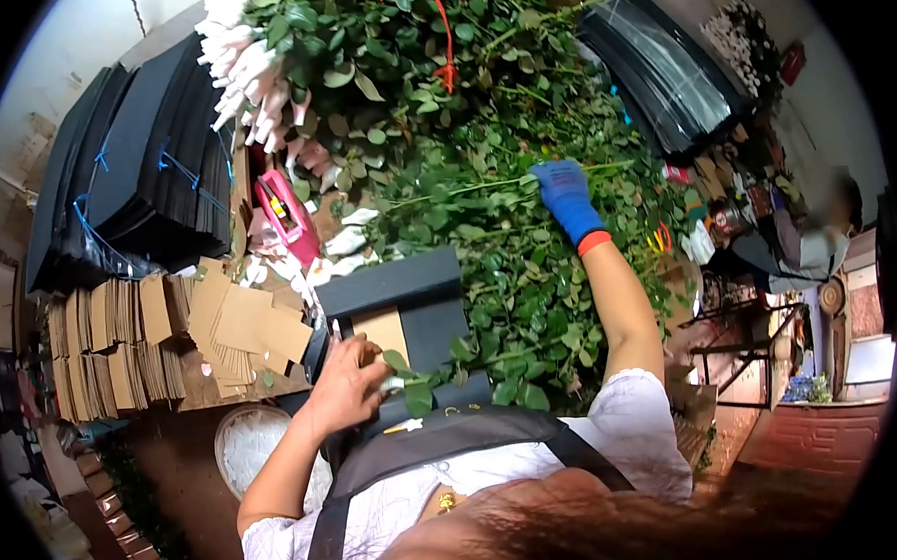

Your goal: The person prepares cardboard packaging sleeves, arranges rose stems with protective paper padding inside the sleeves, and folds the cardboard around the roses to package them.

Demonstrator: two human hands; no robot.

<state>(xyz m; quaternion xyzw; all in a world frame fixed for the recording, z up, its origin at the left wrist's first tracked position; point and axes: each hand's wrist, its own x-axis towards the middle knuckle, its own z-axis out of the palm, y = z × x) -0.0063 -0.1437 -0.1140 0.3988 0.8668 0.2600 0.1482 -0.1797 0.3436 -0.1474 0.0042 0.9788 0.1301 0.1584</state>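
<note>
My right hand (567, 197), in a blue glove with a red cuff, is closed around a green leafy stem (484, 185) in the foliage on the table. My bare left hand (349, 386) is at the near left edge of a folded black cardboard sheet (393, 282), its fingers curled together. Something small and whitish shows by those fingertips, too little visible to name. A tan cardboard piece (381, 330) lies on the black sheet. Beside my left hand are a few green leaves (418, 393). Leafy stems (530, 306) spread between my two hands.
Behind lies a large leafy pile (378, 43) with white-sleeved flower heads (244, 64). A pink tool (286, 217) is left of it. Tan cardboard pieces (240, 319) and black sheet stacks (152, 143) stand left, another wrapped stack (670, 70) right. A person (817, 244) sits far right.
</note>
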